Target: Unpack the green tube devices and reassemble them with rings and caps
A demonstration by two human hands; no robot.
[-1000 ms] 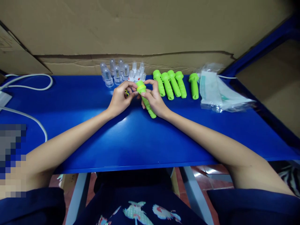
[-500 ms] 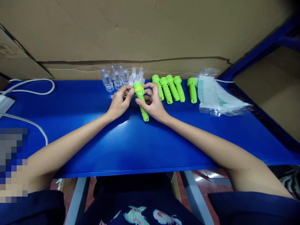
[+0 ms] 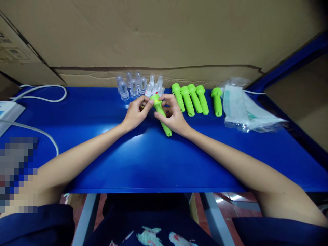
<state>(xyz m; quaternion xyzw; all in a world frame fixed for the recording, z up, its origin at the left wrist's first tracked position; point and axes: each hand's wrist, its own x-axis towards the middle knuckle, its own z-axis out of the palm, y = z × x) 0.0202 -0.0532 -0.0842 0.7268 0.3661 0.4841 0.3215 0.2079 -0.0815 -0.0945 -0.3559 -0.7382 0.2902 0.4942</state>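
Over the middle of the table, my right hand (image 3: 174, 114) grips a bright green flashlight (image 3: 166, 128) by its ribbed body, head up and tilted to the left. A thin yellow band shows around the head. My left hand (image 3: 137, 112) is pinched closed at the left side of the head, and a bit of yellow strip (image 3: 142, 107) peeks out beneath its fingers. How far the strip runs inside the left hand is hidden. Just behind my hands stand several clear domed plastic caps (image 3: 124, 90) and smaller clear pieces with white bases (image 3: 148, 89).
Several more green flashlights (image 3: 188, 102) lie in a row to the right. Beyond them is a clear plastic bag (image 3: 237, 106) with white and pale green contents. A white cable (image 3: 48, 129) and a white box (image 3: 11, 116) are on the left. Cardboard (image 3: 153, 37) walls the blue table's (image 3: 143, 167) back.
The view has shifted slightly, so everything sits further right. The flashlight's head has turned or tipped a little in my hands, and less of the yellow band shows. Both hands keep their holds.
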